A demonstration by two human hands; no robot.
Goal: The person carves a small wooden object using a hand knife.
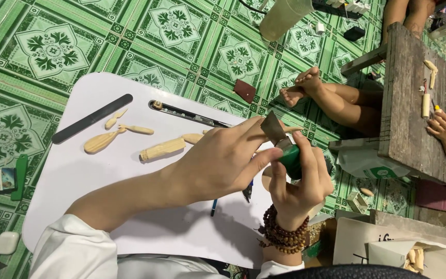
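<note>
Green-handled tool (pixel 289 159) held upright-ish in right hand (pixel 298 183), fist wrapped round handle, only the top green part showing. Small grey-brown sandpaper piece (pixel 273 127) pinched by left hand (pixel 223 160) fingers, touching a thin pale wood piece (pixel 291 129) poking out just above the tool, over the white table's (pixel 78 170) right edge.

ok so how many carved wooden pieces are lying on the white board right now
5 visible. A small one beside the black file, a slim one, a big paddle-shaped one, a long one and one partly behind the left hand, which may hide more.
</note>
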